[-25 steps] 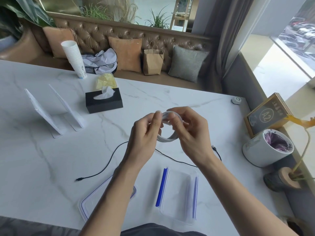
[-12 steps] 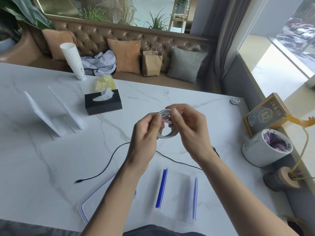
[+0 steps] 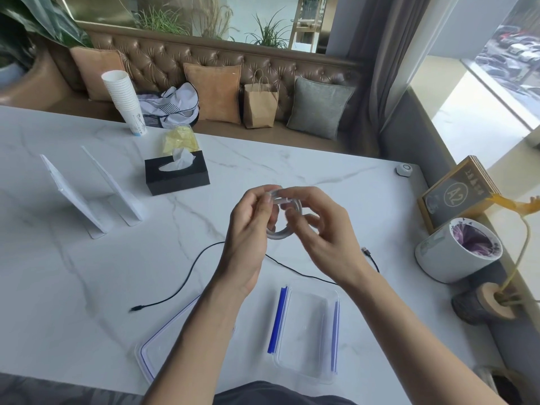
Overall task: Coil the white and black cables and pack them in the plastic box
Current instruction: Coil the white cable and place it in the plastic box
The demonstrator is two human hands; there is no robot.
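Marble counter [image 3: 87, 273] carries everything. Clear plastic box [image 3: 306, 331], blue clips, open near front edge; its lid [image 3: 149, 358] to left, partly under forearm. Framed sign [image 3: 455, 194] at right reads "A2"; smaller writing above unreadable. Black cable [image 3: 187, 276] lies uncoiled on counter, passing behind wrists, not yet packed. White cable [image 3: 285, 216], coiled ring, held above counter centre between both hands. Left hand [image 3: 248, 232] grip pinched on coil's left side; right hand [image 3: 318, 229] grip closed on top strand. Versus half second ago: coil rotated slightly, right fingers spread wider.
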